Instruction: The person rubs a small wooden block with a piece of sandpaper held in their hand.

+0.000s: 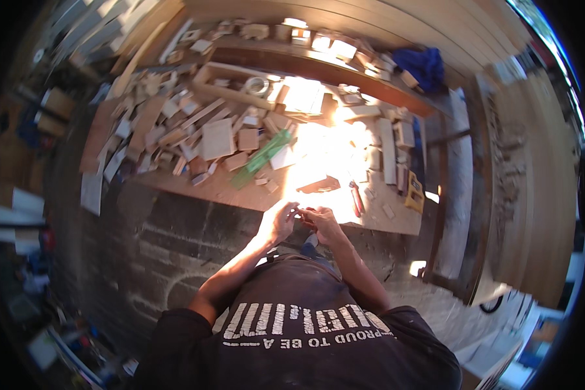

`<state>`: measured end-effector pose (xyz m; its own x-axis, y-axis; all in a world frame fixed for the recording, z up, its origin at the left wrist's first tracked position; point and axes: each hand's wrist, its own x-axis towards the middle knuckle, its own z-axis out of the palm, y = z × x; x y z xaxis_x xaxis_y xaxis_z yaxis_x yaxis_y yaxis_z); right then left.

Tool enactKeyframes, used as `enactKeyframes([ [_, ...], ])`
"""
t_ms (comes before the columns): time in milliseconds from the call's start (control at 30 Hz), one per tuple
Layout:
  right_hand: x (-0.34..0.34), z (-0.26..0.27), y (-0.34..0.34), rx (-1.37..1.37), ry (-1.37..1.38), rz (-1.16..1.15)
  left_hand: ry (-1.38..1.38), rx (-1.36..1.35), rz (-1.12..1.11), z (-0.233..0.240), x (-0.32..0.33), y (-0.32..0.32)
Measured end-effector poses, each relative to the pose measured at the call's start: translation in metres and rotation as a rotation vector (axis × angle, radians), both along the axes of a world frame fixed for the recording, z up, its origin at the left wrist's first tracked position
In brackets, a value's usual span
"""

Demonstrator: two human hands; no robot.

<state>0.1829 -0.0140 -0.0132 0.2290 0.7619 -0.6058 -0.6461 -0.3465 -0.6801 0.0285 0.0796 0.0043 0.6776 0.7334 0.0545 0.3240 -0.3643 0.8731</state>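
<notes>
My left hand (pixel 278 222) and my right hand (pixel 324 225) meet in front of my waist, just at the front edge of the wooden worktable (pixel 214 190). Their fingertips come together with fingers bent, perhaps around something very small; glare and blur hide what it is. Just beyond them, a brown wood piece (pixel 320 185) lies in a patch of harsh sunlight. To the right of that piece rests a hand tool with a red handle (pixel 356 199). A green plastic strip (pixel 261 160) lies slantwise on the table, left of the bright patch.
Wood offcuts (pixel 218 138) in many sizes cover the tabletop. Behind them are an open wooden box (pixel 234 87), a tape roll (pixel 257 86) and a long brown board (pixel 292 63). A yellow tool (pixel 414 192) lies at the right edge. Blue cloth (pixel 421 68) sits far right.
</notes>
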Motion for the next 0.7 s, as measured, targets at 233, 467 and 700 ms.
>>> enactKeyframes([
  [233, 0.005, 0.01, -0.024, -0.001, -0.047, -0.161, -0.044, 0.101, -0.263, 0.003, 0.027, 0.009],
  [467, 0.045, 0.023, -0.094, -0.065, -0.074, -0.59, -0.139, 0.13, -0.484, 0.008, 0.106, -0.007],
  [700, 0.132, -0.011, -0.195, -0.204, -0.233, -0.788, 0.231, -0.1, -0.377, 0.003, 0.232, -0.056],
])
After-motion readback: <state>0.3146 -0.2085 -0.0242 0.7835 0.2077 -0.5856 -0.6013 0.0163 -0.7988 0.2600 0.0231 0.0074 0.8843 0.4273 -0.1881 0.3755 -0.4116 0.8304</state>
